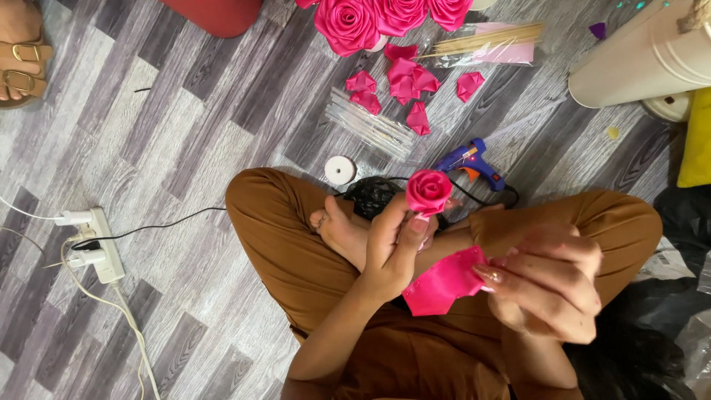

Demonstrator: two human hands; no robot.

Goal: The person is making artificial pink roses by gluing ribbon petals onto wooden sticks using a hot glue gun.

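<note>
Left hand (396,248) raised over the crossed legs, grip closed: fingers wrapped narrow around the base of a small pink ribbon rose (429,191), bud upright above the fingertips, stem part hidden inside the fist; right hand (552,281) just beside it, grip a tight pinch: thumb and fingertips clamped on the right edge of a folded pink ribbon petal (444,283), other fingers curled in; petal hangs between the two hands, its left end touching or just behind the left palm, cannot tell which; both sit above the lap in brown trousers (296,244); bare foot (337,226) just left of the left hand

On the wood-pattern floor (185,148) ahead: blue glue gun (470,161) just beyond the rose, cable running past the knee; white ribbon spool (341,170) near the left knee; loose folded pink petals (404,85) scattered further out; clear packet of sticks (370,126) beside them; three finished large pink roses (385,18) at the top edge; bundle of wooden skewers (485,41) to their right; white power strip (100,244) well apart at left, plugs in it; another person's sandalled foot (22,55) in the top left corner
</note>
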